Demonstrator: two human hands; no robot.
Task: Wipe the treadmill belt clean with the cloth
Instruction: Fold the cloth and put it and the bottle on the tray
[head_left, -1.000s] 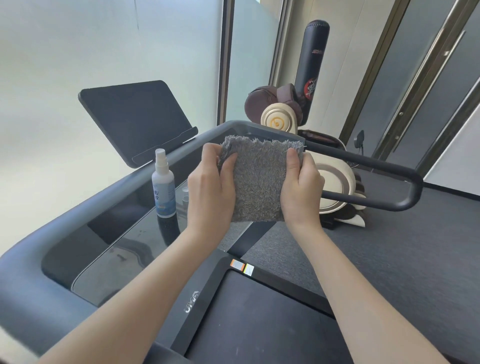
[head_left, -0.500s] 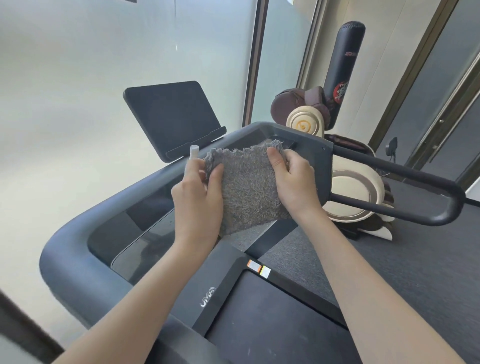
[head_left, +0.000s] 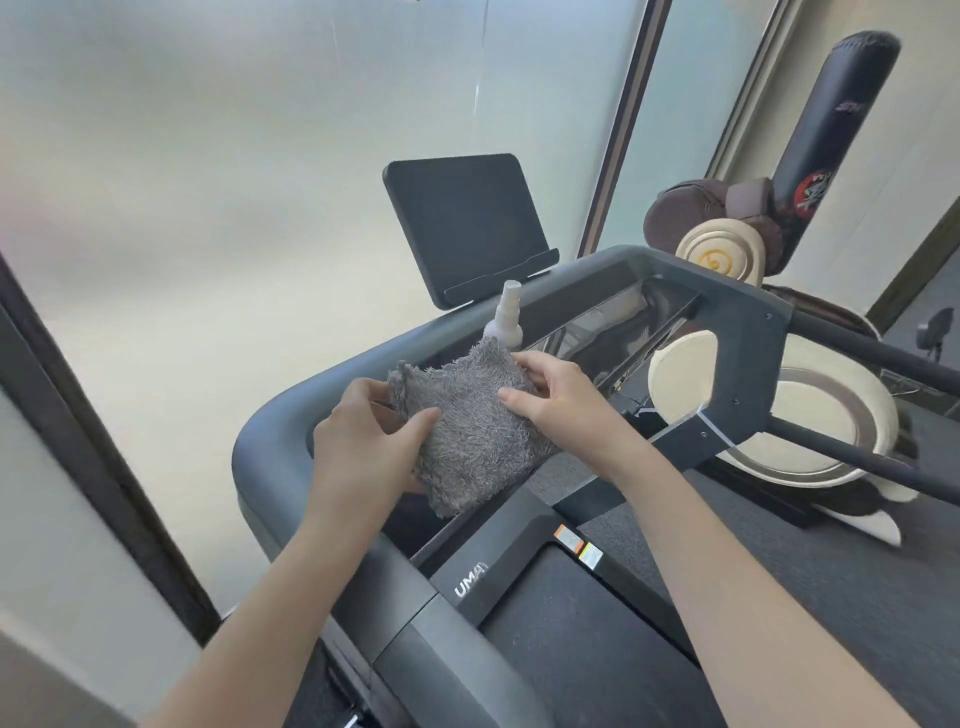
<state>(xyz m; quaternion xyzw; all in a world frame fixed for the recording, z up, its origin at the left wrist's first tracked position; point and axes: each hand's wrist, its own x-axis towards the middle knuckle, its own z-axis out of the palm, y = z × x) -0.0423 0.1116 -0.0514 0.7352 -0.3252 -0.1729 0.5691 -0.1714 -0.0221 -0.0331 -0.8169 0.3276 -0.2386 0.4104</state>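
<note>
A fluffy grey cloth (head_left: 470, 431) hangs between my two hands above the treadmill's console. My left hand (head_left: 363, 441) grips its left edge, thumb on the front. My right hand (head_left: 558, 402) pinches its upper right part. The dark treadmill belt (head_left: 587, 660) lies below, at the bottom centre, between my forearms. A white spray bottle (head_left: 506, 317) stands on the console just behind the cloth, its lower part hidden.
The grey console frame (head_left: 280, 431) curves round the glass panel. A black tablet holder (head_left: 465, 223) rises behind it. A black handrail (head_left: 878, 358) juts right. A massage chair (head_left: 810, 421) and a black punching bag (head_left: 831, 140) stand at right on grey carpet.
My view has swung left and down. Both hands have lowered the cloth closer to the console and bunched it, so the spray bottle's top shows above it again.
</note>
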